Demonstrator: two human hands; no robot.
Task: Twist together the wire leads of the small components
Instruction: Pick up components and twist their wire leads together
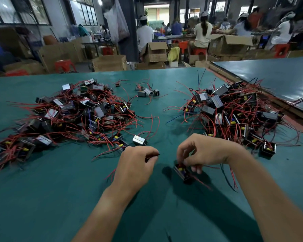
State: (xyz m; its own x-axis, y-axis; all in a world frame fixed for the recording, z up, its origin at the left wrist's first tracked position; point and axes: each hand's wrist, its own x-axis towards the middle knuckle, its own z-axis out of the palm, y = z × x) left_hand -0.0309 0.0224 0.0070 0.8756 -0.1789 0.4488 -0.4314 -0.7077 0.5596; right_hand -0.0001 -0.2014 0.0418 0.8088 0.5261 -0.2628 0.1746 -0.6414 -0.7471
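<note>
**Desk:** Which step is in hand at the table (42,198)?

**Photographer:** Gathering leads, by the look of it. The right hand (203,151) curls its fingers down onto one component (183,172) at 6 o'clock. At 9 o'clock of it, the left hand (136,159), fingers curled tight, pinches a lead (157,155).

**Desk:** Next move?

**Photographer:** Likely bringing the lead ends together and rolling them. The left pile (73,116) lies at 10 o'clock, the right pile (238,116) at 2.

Left heap (68,116) and right heap (234,116) on the table (42,198), small cluster (147,92) between, farther back.
</note>
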